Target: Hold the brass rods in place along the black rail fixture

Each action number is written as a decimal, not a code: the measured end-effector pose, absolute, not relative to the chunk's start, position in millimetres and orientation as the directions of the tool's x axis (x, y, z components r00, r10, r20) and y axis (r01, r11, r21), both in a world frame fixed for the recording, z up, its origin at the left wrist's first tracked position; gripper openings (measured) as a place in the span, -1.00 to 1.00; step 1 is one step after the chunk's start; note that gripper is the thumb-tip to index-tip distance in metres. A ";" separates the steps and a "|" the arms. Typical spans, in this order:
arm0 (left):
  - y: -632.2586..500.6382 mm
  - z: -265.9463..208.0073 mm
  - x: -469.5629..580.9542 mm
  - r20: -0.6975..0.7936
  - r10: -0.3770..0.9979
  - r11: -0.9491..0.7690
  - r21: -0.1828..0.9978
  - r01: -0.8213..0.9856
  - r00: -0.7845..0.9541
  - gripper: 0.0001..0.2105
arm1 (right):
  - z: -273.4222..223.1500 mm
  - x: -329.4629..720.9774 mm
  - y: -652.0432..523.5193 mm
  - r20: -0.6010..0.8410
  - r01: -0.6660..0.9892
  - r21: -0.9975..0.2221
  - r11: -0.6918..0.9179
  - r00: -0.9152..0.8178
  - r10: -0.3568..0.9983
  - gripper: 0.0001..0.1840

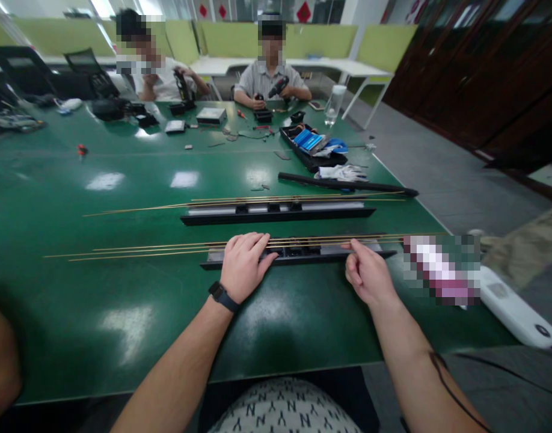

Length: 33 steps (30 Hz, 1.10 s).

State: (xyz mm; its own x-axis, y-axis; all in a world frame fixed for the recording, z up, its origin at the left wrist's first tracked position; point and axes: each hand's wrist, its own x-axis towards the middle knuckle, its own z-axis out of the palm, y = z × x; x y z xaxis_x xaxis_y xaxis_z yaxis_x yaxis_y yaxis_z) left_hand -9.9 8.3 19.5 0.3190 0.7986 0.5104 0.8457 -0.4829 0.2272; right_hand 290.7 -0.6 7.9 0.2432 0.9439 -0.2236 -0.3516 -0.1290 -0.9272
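Observation:
Near me on the table lies a long black rail [298, 260] with a pale inner strip and dark blocks along its middle. Several thin brass-coloured rods [145, 248] lie lengthwise over it and stick out past both ends. My left hand [246, 261] rests across the rods and rail, palm down, fingers stretched out and thumb apart. Toward the rail's right end is my right hand [368, 270]; its index finger reaches left to the rods while the other fingers curl in. Whether those curled fingers hold anything is hidden.
A second black rail [280, 215] with rods lies behind. Beyond it are a long black bar [348, 181], white gloves [341, 173] and a black tray [305, 156]. Two people sit across the green table [136, 174]. A white device [513, 307] stands at right.

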 end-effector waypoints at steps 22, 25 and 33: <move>6.9 21.6 -9.9 0.501 0.812 -0.471 0.260 0.843 0.299 -0.63 | 13.0 287.7 -1.6 -0.237 -0.320 -0.934 -0.157 0.230 0.944 -0.58; 6.6 22.0 -9.8 0.498 0.814 -0.468 0.261 0.844 0.297 -0.63 | 10.8 288.8 -1.1 -0.246 -0.324 -0.931 -0.165 0.226 0.943 -0.57; 6.8 23.0 -9.1 0.497 0.813 -0.470 0.253 0.846 0.303 -0.63 | 6.7 290.9 0.1 -0.249 -0.323 -0.931 -0.170 0.220 0.943 -0.57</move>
State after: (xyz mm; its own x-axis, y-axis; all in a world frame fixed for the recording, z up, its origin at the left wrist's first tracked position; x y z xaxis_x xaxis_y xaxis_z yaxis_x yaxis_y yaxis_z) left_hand -9.1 6.8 23.0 0.3027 0.8133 0.4970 0.8457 -0.4696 0.2534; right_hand 290.9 0.1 6.7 0.2201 0.9433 -0.2486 -0.3233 -0.1699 -0.9309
